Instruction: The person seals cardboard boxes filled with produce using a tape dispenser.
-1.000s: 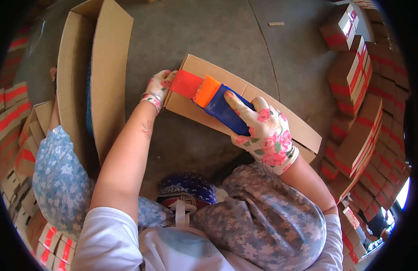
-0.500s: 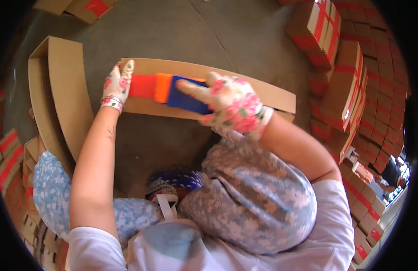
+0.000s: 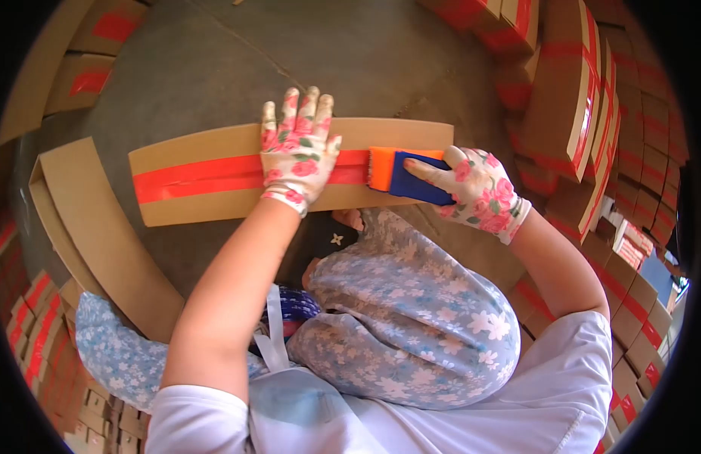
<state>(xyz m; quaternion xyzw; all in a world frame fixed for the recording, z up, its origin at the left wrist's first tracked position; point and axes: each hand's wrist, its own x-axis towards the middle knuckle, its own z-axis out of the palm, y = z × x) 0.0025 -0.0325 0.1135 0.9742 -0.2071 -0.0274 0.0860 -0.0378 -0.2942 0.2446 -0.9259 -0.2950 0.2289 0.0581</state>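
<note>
A long cardboard box (image 3: 237,140) lies crosswise in front of me, with a strip of red tape (image 3: 206,178) along its top. My left hand (image 3: 298,151), in a floral glove, rests flat on the middle of the box with its fingers spread over the tape. My right hand (image 3: 479,185), gloved alike, is closed around a blue and orange tape dispenser (image 3: 415,177). The dispenser's orange edge touches the box near its right end, where the red strip meets it. Part of the dispenser is hidden under my fingers.
An open, untaped cardboard box (image 3: 108,234) stands on the floor at the left. Taped boxes (image 3: 562,91) are stacked at the right, with more taped boxes (image 3: 89,76) at the upper left. My knee (image 3: 433,318) is close below the box.
The dispenser has moved right along the box, and the red strip behind it is longer. My left hand has shifted from the box's left end to its middle.
</note>
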